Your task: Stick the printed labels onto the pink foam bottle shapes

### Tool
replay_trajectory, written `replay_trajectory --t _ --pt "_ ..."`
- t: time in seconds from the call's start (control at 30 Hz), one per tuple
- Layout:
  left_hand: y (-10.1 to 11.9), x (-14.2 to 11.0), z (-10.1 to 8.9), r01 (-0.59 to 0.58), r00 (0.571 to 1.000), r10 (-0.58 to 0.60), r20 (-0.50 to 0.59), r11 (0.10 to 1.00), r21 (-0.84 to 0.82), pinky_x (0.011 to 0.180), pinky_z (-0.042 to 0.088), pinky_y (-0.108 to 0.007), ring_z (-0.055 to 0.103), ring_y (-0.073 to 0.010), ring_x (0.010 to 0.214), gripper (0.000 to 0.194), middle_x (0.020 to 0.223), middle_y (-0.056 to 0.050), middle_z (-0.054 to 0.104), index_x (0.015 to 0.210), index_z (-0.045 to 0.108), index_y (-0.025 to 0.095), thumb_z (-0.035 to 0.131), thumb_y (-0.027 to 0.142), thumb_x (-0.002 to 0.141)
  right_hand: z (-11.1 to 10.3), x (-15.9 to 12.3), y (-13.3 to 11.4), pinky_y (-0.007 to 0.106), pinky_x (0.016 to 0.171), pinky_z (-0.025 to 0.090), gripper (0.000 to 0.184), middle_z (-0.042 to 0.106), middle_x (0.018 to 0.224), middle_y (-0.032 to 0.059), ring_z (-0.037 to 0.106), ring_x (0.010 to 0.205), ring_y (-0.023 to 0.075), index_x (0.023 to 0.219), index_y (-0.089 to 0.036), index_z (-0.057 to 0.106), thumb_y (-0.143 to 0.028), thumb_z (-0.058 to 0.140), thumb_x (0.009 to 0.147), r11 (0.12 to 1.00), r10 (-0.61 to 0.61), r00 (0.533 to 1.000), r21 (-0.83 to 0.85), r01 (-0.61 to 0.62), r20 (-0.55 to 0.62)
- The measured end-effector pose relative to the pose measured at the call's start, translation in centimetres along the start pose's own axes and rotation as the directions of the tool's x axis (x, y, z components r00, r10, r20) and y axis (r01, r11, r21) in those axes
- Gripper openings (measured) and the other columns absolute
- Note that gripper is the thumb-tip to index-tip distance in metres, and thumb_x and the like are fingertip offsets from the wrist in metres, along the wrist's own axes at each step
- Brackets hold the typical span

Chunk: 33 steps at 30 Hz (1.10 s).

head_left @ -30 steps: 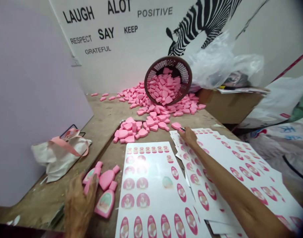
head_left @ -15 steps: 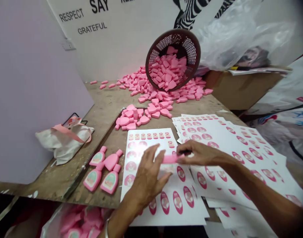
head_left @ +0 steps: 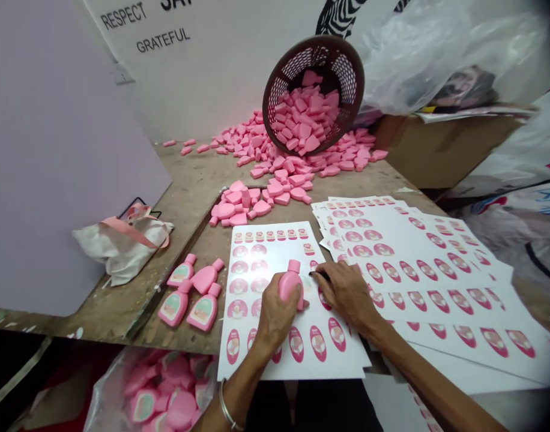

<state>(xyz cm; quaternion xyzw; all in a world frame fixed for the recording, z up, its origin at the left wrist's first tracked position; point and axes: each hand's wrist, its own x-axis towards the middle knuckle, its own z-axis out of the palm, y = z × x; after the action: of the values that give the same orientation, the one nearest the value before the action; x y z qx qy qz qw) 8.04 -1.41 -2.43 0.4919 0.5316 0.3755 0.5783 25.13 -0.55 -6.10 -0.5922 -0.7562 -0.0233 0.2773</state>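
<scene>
My left hand (head_left: 278, 309) is wrapped around a small pink toy bottle (head_left: 291, 282), its cap pointing away from me. Just under it lies a white sticker sheet (head_left: 275, 366) printed with rows of pink labels. My right hand (head_left: 347, 291) rests on this sheet's right side, thumb and fingertips pinched together at a label; whatever is between them is too small to make out. To the left of the sheet lie several pink bottles (head_left: 203, 312), most showing a green-and-pink label on the front.
A brown basket (head_left: 268, 102) lies tipped at the back, spilling many pink bottles (head_left: 248, 144). Overlapping sticker sheets (head_left: 419, 240) cover the right side. A white cloth bag (head_left: 122, 255) sits left. Below the table edge, a plastic bag (head_left: 104, 390) holds labelled bottles. A cardboard box (head_left: 437, 150) stands back right.
The pink bottle has passed from my right hand into my left, which has closed around it. My right hand has moved down onto the sticker sheet. The view has tilted slightly downward.
</scene>
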Motion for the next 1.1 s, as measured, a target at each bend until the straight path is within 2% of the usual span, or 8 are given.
replay_trajectory --t 0.13,0.37,0.57,0.67,0.8,0.93,1.0,1.1 --pt "-0.7 0.2 0.2 -0.034 0.999 0.034 0.025 0.999 -0.014 0.058 0.052 -0.026 0.07 -0.0204 0.066 0.03 0.076 -0.004 0.063 0.101 0.053 0.017 0.052 0.044 0.087 0.1 -0.1 0.4 0.033 0.071 0.034 0.015 0.066 0.077 0.0056 0.058 0.075 0.0196 0.083 -0.018 0.061 -0.025 0.049 0.09 0.999 -0.044 0.999 -0.017 0.044 0.0" --pt "-1.1 0.3 0.1 -0.047 0.999 0.047 0.009 0.999 0.018 0.058 0.051 -0.025 0.071 -0.0207 0.067 0.032 0.075 -0.004 0.064 0.101 0.052 0.017 0.051 0.046 0.088 0.4 0.1 0.5 0.031 0.068 0.036 0.01 0.063 0.07 0.0024 0.054 0.067 0.0176 0.077 -0.02 0.06 -0.028 0.059 0.083 0.994 0.032 0.999 0.099 -0.034 0.017" --pt "-1.7 0.2 0.1 -0.081 0.997 0.081 0.002 0.996 -0.032 0.059 0.053 -0.026 0.07 -0.0196 0.066 0.033 0.08 -0.005 0.064 0.103 0.053 0.018 0.049 0.047 0.088 0.4 0.0 0.1 0.031 0.066 0.039 0.014 0.061 0.067 0.0021 0.053 0.064 0.0168 0.073 -0.019 0.056 -0.03 0.063 0.079 0.987 0.012 0.996 0.158 0.002 -0.089" --pt "-1.7 0.3 -0.1 -0.09 0.996 0.09 -0.008 0.993 -0.081 0.057 0.053 -0.025 0.069 -0.0174 0.064 0.034 0.086 -0.005 0.064 0.101 0.054 0.018 0.049 0.049 0.088 -0.6 -0.2 -0.4 0.03 0.064 0.04 0.017 0.06 0.067 0.0018 0.053 0.064 0.0164 0.073 -0.02 0.056 -0.033 0.066 0.075 0.959 0.106 0.99 0.271 -0.078 -0.091" --pt "-1.6 0.4 -0.4 -0.031 0.999 0.022 -0.045 0.98 -0.195 0.056 0.054 -0.025 0.068 -0.0167 0.059 0.042 0.075 -0.003 0.063 0.105 0.054 0.017 0.049 0.054 0.087 -2.4 0.0 -1.2 0.026 0.057 0.04 0.026 0.056 0.067 0.0001 0.05 0.061 0.0135 0.07 -0.02 0.055 -0.043 0.065 0.077 0.731 0.407 0.908 0.563 -0.386 0.094" --pt "-1.5 0.1 -0.4 0.013 0.997 -0.043 -0.059 0.895 -0.445 0.059 0.056 -0.029 0.069 -0.02 0.067 0.057 0.085 -0.009 0.066 0.107 0.057 0.013 0.046 0.064 0.084 -3.0 0.4 -2.5 0.025 0.055 0.039 0.031 0.054 0.067 -0.0006 0.048 0.06 0.0118 0.072 -0.019 0.058 -0.049 0.066 0.076 0.461 0.498 0.828 0.73 -0.504 0.257" --pt "-1.2 -0.2 -0.3 0.005 0.998 -0.035 -0.043 0.832 -0.555 0.063 0.058 -0.032 0.069 -0.0223 0.076 0.062 0.094 -0.012 0.067 0.109 0.058 0.011 0.044 0.066 0.084 -2.9 0.4 -3.3 0.025 0.052 0.037 0.032 0.056 0.069 -0.0007 0.047 0.058 0.0111 0.083 -0.02 0.062 -0.05 0.066 0.075 0.397 0.493 0.812 0.749 -0.531 0.314" --pt "-0.5 -0.7 -0.2 0.007 1.0 -0.009 0.001 0.777 -0.629 0.068 0.059 -0.033 0.067 -0.0241 0.087 0.062 0.1 -0.014 0.067 0.11 0.06 0.01 0.041 0.064 0.086 -2.6 0.6 -4.6 0.025 0.052 0.038 0.035 0.059 0.072 0.0003 0.048 0.059 0.0114 0.093 -0.02 0.065 -0.05 0.067 0.075 0.397 0.497 0.81 0.749 -0.531 0.311"
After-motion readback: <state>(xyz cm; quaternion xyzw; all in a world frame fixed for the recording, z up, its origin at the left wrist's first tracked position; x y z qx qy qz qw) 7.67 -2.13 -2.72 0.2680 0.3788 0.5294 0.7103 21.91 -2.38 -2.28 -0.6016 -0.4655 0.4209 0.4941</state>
